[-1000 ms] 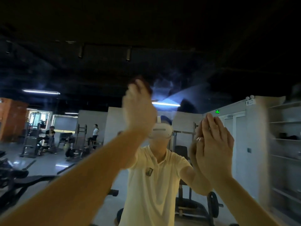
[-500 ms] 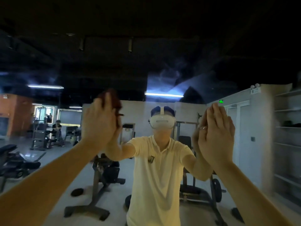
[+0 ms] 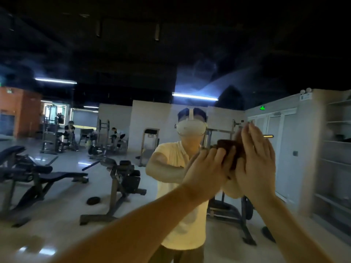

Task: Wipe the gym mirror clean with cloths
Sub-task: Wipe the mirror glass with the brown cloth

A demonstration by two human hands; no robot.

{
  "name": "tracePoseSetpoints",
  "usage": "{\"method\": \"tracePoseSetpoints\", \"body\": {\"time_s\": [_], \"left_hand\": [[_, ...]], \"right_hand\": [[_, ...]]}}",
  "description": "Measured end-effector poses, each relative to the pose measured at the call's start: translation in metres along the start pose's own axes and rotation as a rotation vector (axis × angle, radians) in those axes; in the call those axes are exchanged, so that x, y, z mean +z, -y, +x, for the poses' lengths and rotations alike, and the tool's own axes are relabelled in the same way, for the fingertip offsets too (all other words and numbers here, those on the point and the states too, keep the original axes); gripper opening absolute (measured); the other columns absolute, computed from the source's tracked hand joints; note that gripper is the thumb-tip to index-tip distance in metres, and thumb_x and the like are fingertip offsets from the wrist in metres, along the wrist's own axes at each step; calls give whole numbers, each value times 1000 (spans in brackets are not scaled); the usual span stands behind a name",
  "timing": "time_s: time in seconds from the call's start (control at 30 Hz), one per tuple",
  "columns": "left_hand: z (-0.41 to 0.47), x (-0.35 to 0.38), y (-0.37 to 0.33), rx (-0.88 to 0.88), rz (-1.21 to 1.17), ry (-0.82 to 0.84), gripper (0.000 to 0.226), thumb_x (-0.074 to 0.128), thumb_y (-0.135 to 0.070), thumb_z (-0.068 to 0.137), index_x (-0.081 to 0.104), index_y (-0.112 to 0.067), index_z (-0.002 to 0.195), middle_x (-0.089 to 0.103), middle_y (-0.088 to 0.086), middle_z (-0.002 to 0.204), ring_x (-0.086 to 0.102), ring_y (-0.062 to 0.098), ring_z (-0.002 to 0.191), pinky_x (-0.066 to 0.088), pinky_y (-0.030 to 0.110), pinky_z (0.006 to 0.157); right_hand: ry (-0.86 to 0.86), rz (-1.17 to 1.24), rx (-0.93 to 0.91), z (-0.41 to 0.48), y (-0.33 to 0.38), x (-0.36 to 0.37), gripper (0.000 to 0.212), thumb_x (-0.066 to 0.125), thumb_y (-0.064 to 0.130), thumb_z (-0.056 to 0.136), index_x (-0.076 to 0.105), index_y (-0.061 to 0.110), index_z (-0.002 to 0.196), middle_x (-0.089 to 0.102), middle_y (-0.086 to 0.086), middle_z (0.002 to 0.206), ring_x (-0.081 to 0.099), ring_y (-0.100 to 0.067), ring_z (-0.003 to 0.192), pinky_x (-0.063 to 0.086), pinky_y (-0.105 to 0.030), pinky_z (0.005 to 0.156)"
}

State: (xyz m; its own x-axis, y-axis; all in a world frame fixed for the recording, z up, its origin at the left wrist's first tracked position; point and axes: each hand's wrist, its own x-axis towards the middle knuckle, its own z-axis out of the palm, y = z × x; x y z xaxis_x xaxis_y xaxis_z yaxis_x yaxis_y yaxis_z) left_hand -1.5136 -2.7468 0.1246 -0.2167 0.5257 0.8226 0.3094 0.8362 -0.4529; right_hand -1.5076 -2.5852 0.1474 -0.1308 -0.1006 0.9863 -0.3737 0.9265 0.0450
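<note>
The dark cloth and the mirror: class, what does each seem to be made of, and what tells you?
Dark cloth: probably soft fabric, matte; it bunches under the left hand. Mirror: glossy glass; it reflects the gym and shows hazy smears.

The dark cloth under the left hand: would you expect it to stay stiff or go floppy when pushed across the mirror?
Probably floppy: the dark cloth bunches unevenly under the left hand. It looks light, since flat fingers alone pin it to the mirror. It would likely slide easily over smooth glass.
</note>
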Motion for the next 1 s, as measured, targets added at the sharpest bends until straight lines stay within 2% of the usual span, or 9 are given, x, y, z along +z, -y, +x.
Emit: {"method": "tracePoseSetpoints", "body": {"time_s": [0.13,0.23,0.33,0.4,0.53,0.67,0.77,0.9,1.0], "left_hand": [[-64,-24,88,-139,98,-61,65,66,-23,91,44,-11,151,55,15,110,58,27,89,55,41,77],[-123,-54,156,-355,128,-78,53,58,-40,98,47,-8,138,49,15,95,47,24,75,52,41,66],[-136,-55,174,-779,59,-206,61,31,-39,104,35,-2,153,50,29,123,54,45,101,50,55,87],[-119,-34,143,-879,11,-211,67,30,-38,102,29,0,158,43,36,140,50,52,120,43,61,101],[-81,1,49,-632,-66,-216,73,63,-25,96,32,-3,158,51,29,130,52,37,111,48,50,94],[-54,14,-31,-513,-131,-158,64,48,-30,98,36,-4,155,57,22,114,55,34,103,50,49,91],[-54,25,-80,-285,-143,-22,74,62,-40,97,35,-6,157,57,15,115,58,30,102,50,46,95],[-91,29,-55,-107,-124,5,79,72,-37,88,41,-11,156,55,14,117,60,31,102,50,49,98],[-156,23,9,-155,-70,-56,64,54,-28,96,38,-11,155,43,21,120,50,37,104,51,54,91]], "right_hand": [[3,23,2,-30,14,3,59,36,24,100,38,3,155,29,-18,165,23,-31,155,26,-60,122],[24,-30,35,-54,19,8,59,40,19,99,37,4,156,27,-16,167,22,-31,156,25,-60,122],[-5,-59,145,-85,20,10,58,36,25,103,36,1,156,24,-18,166,25,-36,153,25,-57,123],[32,-49,205,-112,21,15,61,34,30,104,32,1,158,22,-20,167,22,-38,155,25,-60,122],[170,-87,187,-146,18,17,69,45,29,99,25,3,160,18,-18,169,18,-38,156,30,-64,119],[230,-48,200,-149,20,11,66,31,26,101,17,10,164,11,-9,172,7,-29,159,23,-59,124],[268,34,221,-151,18,6,68,33,29,100,16,12,164,13,-6,172,6,-23,159,22,-58,124],[337,39,214,-166,16,-3,74,40,18,95,16,12,164,10,-4,173,3,-22,160,23,-59,124],[348,29,283,-173,31,-6,74,34,24,94,14,12,164,7,-9,173,4,-26,159,23,-59,124]]}}
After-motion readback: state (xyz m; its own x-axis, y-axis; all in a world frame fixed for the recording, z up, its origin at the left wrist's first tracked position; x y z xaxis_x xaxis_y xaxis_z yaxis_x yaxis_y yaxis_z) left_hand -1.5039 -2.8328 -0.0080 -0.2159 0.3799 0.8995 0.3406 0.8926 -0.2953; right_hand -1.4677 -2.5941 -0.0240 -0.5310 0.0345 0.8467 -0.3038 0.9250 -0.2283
